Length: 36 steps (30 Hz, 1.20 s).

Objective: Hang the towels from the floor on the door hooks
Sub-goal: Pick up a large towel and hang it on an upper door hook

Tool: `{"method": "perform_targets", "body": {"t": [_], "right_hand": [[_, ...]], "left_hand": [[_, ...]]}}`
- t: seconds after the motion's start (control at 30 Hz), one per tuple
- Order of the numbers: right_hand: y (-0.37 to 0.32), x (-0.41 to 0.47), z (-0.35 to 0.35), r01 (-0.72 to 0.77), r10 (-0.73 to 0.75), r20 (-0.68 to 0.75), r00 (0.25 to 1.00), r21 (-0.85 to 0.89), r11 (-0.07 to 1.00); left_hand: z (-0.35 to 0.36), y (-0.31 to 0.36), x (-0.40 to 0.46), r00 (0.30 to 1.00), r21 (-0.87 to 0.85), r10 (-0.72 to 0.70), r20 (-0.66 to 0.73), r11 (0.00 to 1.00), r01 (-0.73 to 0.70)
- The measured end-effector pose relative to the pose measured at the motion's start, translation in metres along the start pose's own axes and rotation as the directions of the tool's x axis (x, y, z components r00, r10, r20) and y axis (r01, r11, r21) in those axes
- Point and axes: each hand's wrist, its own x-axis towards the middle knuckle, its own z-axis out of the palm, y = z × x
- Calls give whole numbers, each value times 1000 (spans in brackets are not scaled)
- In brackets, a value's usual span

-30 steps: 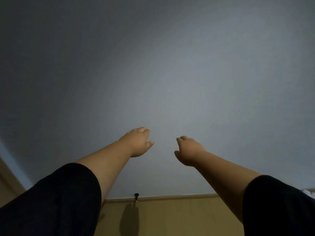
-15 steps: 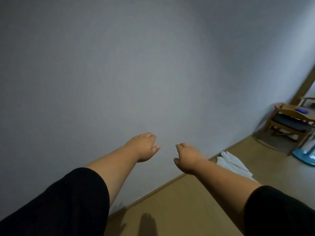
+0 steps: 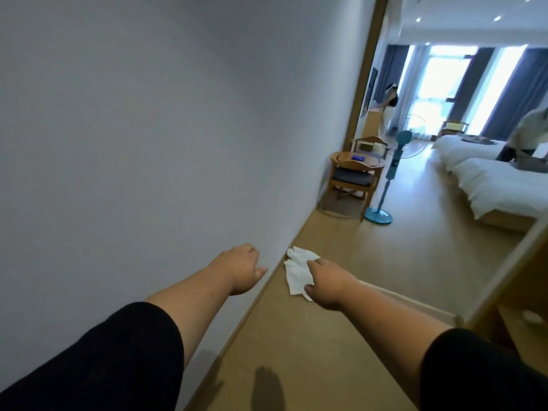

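Note:
A crumpled white towel [image 3: 295, 274] lies on the tan floor, close against the foot of the white wall. Both my arms are stretched forward in black sleeves. My left hand [image 3: 240, 269] hovers by the wall, left of the towel, fingers loosely curled and holding nothing. My right hand [image 3: 326, 284] is in front of the towel's right side and covers part of it; it holds nothing. No door hooks are in view.
A white wall [image 3: 148, 143] runs along my left. Ahead stand a wooden chair [image 3: 353, 180], a small round table [image 3: 357, 158] and a blue standing fan [image 3: 378, 216]. White beds [image 3: 492, 185] and two persons are further back. A wooden door edge [image 3: 510, 271] is at my right.
My view has swung from the bare wall to the right, bringing the towel, floor and bedroom into sight. Both hands stay outstretched and holding nothing.

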Motion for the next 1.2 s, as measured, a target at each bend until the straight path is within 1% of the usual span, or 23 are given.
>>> {"method": "perform_targets", "body": {"t": [0.17,0.27,0.43,0.53,0.67,0.8,0.9,1.03,1.2], "right_hand": [[34,28,4,-147,147,13,989,33,989],[58,45,9,-209,208,22,978,55,976],[109,85,27,-284,276,88,957,103,953],[145,123,32,-290,280,97,955,101,952],[200,191,30,-254,243,104,964,109,961],[257,266,9,-193,176,129,976,127,973],[291,310,-9,-157,142,120,983,125,980],[321,355,-16,-147,127,131,983,149,978],[356,402,-20,-125,108,134,985,121,985]], "left_hand": [[6,17,69,985,10,171,23,985,-172],[18,27,111,972,0,231,51,973,-231],[43,47,179,952,-3,286,105,958,-288],[56,55,227,952,-4,277,129,960,-279],[59,63,304,964,-4,229,135,973,-230],[49,74,376,979,-10,148,138,989,-148],[45,88,427,988,-41,105,115,994,-101],[44,107,486,985,-71,100,138,993,-91],[45,110,551,982,-80,108,153,992,-97]]}}
